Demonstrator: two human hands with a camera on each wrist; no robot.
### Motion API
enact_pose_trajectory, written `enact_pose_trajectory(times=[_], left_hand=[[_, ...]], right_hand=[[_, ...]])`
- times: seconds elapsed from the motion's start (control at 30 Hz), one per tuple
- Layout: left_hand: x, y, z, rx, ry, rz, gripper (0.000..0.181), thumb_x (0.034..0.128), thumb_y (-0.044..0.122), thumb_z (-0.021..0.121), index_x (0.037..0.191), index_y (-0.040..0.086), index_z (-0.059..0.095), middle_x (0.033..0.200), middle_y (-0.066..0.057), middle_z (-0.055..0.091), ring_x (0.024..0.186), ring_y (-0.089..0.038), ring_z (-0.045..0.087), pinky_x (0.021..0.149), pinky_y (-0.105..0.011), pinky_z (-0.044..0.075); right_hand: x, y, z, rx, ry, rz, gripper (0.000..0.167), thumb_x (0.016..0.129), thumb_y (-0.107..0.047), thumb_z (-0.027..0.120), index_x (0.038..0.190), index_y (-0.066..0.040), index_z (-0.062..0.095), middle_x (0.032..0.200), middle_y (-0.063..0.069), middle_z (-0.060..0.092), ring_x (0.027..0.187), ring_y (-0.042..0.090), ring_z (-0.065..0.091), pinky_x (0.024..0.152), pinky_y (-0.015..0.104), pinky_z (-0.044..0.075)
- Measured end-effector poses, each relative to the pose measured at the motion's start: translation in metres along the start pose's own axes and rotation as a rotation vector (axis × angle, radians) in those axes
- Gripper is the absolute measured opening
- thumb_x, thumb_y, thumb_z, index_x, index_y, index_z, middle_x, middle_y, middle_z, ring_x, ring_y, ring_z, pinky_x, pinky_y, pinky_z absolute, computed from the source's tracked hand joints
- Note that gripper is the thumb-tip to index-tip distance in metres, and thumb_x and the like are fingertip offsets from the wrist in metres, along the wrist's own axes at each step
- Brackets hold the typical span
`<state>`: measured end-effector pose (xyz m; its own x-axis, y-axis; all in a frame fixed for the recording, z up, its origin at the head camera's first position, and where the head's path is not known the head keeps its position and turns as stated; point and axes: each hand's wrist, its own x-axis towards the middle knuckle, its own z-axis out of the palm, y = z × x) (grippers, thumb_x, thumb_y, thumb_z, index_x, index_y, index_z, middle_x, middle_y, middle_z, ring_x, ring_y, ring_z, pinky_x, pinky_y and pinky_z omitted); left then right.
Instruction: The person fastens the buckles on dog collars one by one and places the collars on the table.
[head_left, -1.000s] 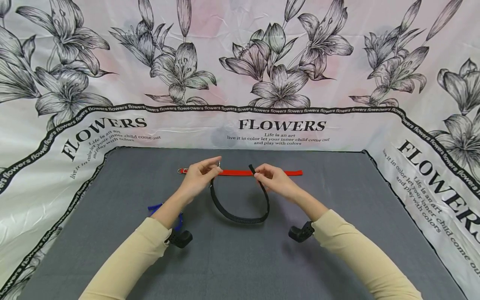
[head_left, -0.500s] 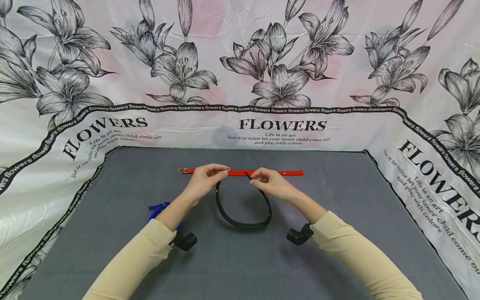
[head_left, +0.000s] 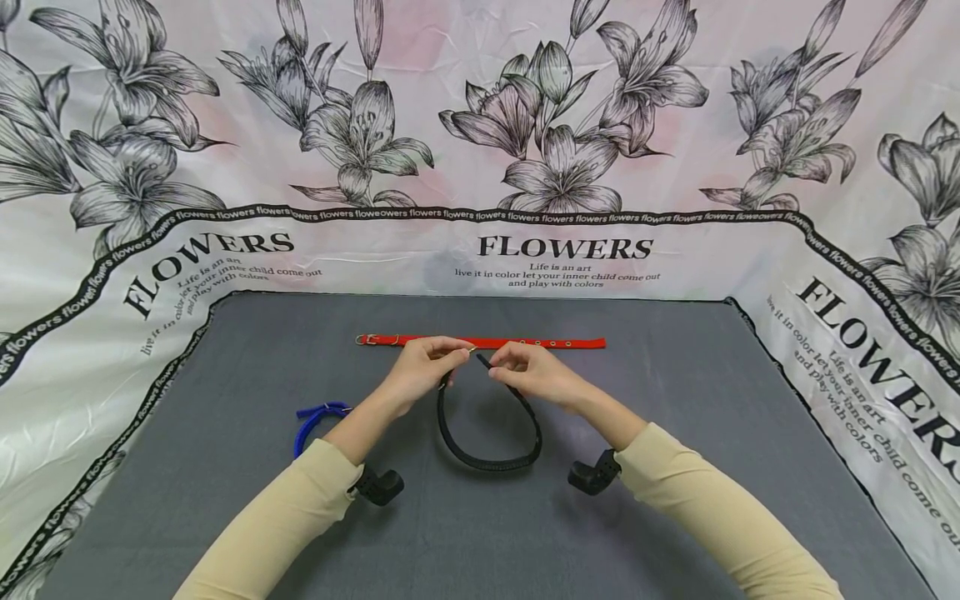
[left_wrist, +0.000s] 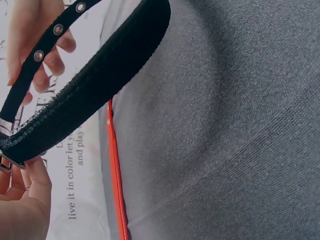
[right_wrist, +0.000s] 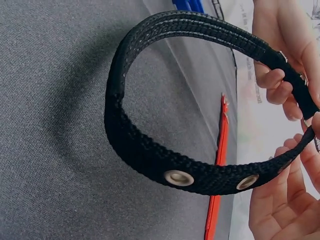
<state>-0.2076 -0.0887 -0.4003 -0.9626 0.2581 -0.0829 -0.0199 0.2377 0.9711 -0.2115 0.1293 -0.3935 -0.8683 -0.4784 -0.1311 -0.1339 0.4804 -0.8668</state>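
A black webbing collar point(head_left: 487, 464) hangs in a loop above the table, its two ends held up close together. My left hand point(head_left: 422, 372) pinches the buckle end; part of the metal buckle point(left_wrist: 11, 161) shows at the edge of the left wrist view. With thumb and fingers, my right hand point(head_left: 536, 372) grips the free end near its tip. Metal eyelets point(right_wrist: 179, 177) line that end of the strap. In the right wrist view the strap tip meets the buckle area, but the fingers and frame edge hide whether it is threaded.
Behind the hands a red collar point(head_left: 382, 340) lies stretched flat, buckle to the left. A blue collar point(head_left: 306, 432) lies curled by the left forearm, partly covered by it. Grey cloth point(head_left: 480, 542) covers the table, and a flower-printed sheet point(head_left: 562, 271) stands behind.
My left hand has moved right and slightly nearer, bringing the buckle end close to the strap tip. The right hand shifted slightly left. More of the blue and red collars now shows.
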Motion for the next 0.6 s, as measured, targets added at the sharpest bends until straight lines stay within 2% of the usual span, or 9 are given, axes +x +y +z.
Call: enact_pose_trajectory(times=[0.17, 0.27, 0.47, 0.6], left_hand=[[-0.0001, -0.0015, 0.0031, 0.013, -0.024, 0.007, 0.023, 0.0872, 0.028, 0.064, 0.107, 0.016, 0.068, 0.079, -0.004, 0.061, 0.061, -0.019, 0.054, 0.058, -0.034, 0.043], [-0.0002, -0.0013, 0.0046, 0.013, -0.027, 0.003, 0.022, 0.0862, 0.027, 0.066, 0.105, 0.016, 0.068, 0.075, -0.004, 0.061, 0.059, -0.018, 0.052, 0.056, -0.035, 0.041], [0.0, 0.0003, 0.0057, 0.015, -0.034, -0.008, 0.027, 0.0857, 0.026, 0.066, 0.109, 0.012, 0.067, 0.075, -0.003, 0.061, 0.061, -0.025, 0.053, 0.055, -0.033, 0.04], [0.0006, 0.0002, 0.0054, 0.018, -0.044, -0.013, 0.025, 0.0852, 0.027, 0.067, 0.106, 0.013, 0.067, 0.074, -0.004, 0.06, 0.064, -0.028, 0.053, 0.055, -0.033, 0.04]], right_hand=[[0.0001, -0.0003, 0.0022, -0.003, -0.009, 0.026, 0.023, 0.088, -0.03, 0.062, 0.106, -0.014, 0.061, 0.096, 0.016, 0.059, 0.067, 0.018, 0.051, 0.064, 0.037, 0.045], [-0.0006, -0.0005, 0.0031, 0.004, -0.012, 0.031, 0.023, 0.089, -0.029, 0.061, 0.107, -0.014, 0.061, 0.097, 0.016, 0.06, 0.066, 0.019, 0.05, 0.065, 0.043, 0.046], [-0.0015, -0.0004, 0.0026, 0.014, -0.018, 0.018, 0.023, 0.09, -0.028, 0.06, 0.109, -0.014, 0.061, 0.1, 0.019, 0.059, 0.069, 0.02, 0.051, 0.067, 0.045, 0.047], [-0.0017, 0.0004, 0.0022, 0.027, -0.03, 0.015, 0.029, 0.091, -0.027, 0.059, 0.113, -0.009, 0.059, 0.104, 0.021, 0.058, 0.072, 0.021, 0.052, 0.069, 0.047, 0.047]])
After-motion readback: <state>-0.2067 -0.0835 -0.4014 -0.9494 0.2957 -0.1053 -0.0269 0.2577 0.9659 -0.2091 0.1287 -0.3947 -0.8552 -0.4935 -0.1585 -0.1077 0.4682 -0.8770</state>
